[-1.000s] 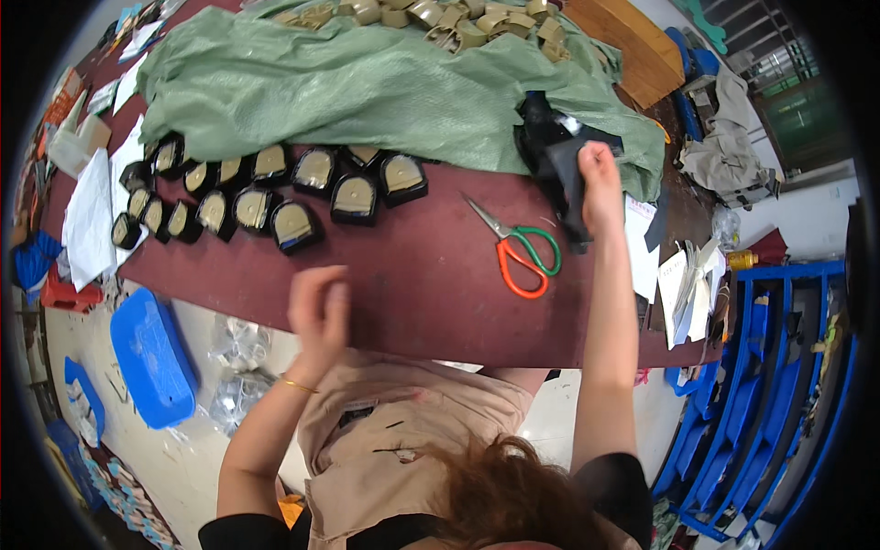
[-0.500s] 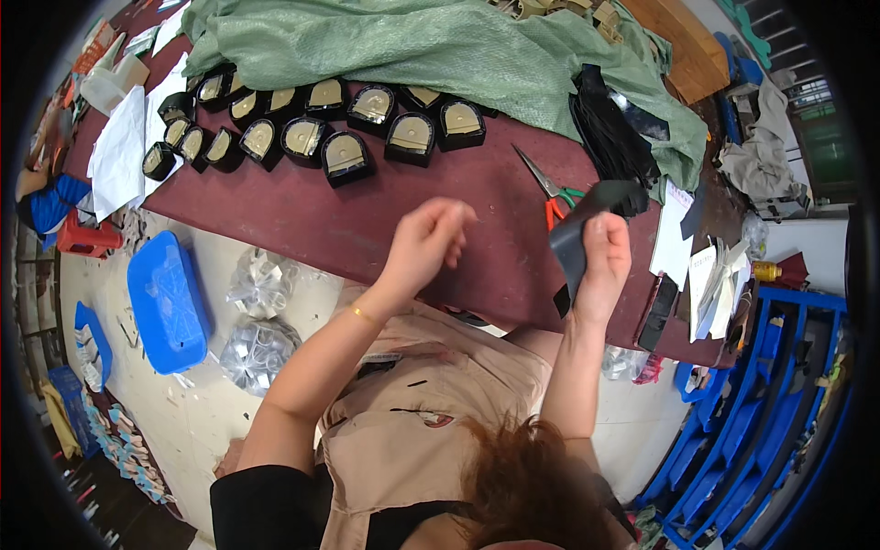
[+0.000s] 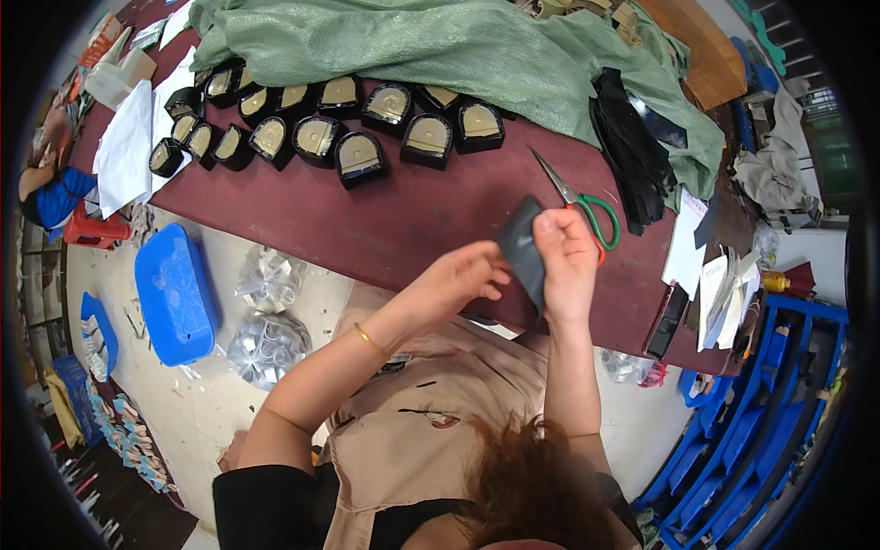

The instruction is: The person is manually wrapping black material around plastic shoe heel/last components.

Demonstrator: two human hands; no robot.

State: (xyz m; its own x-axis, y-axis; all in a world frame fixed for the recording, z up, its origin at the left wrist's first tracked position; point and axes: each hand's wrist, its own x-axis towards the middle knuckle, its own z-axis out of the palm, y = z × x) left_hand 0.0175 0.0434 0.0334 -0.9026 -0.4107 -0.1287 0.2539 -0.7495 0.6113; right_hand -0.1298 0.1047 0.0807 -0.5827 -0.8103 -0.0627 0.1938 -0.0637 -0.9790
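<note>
My right hand (image 3: 566, 261) is closed on a black strip (image 3: 521, 246) of thin, smooth, leather-like material, which hangs from the fingers on their left side above the table's front edge. Beside the strip's left edge is my left hand (image 3: 466, 278), its fingers loosely bent and apart; whether a fingertip touches the strip I cannot tell. Scissors (image 3: 568, 193) with green and orange handles lie on the dark red table (image 3: 440, 206) just beyond my right hand, which partly hides them. A bundle of black strips (image 3: 631, 151) rests farther right.
Several black D-shaped blocks (image 3: 359, 159) with beige tops, like shoe heels, stand along the back left. Behind them spreads a green woven sheet (image 3: 412, 50). Papers (image 3: 724, 298) and a dark phone-like slab (image 3: 666, 321) lie at the right edge. A blue tub (image 3: 174, 293) sits on the floor.
My right hand has moved left with the black strip, uncovering more of the scissors. My left hand has come down and right toward the strip, and its fingers have loosened.
</note>
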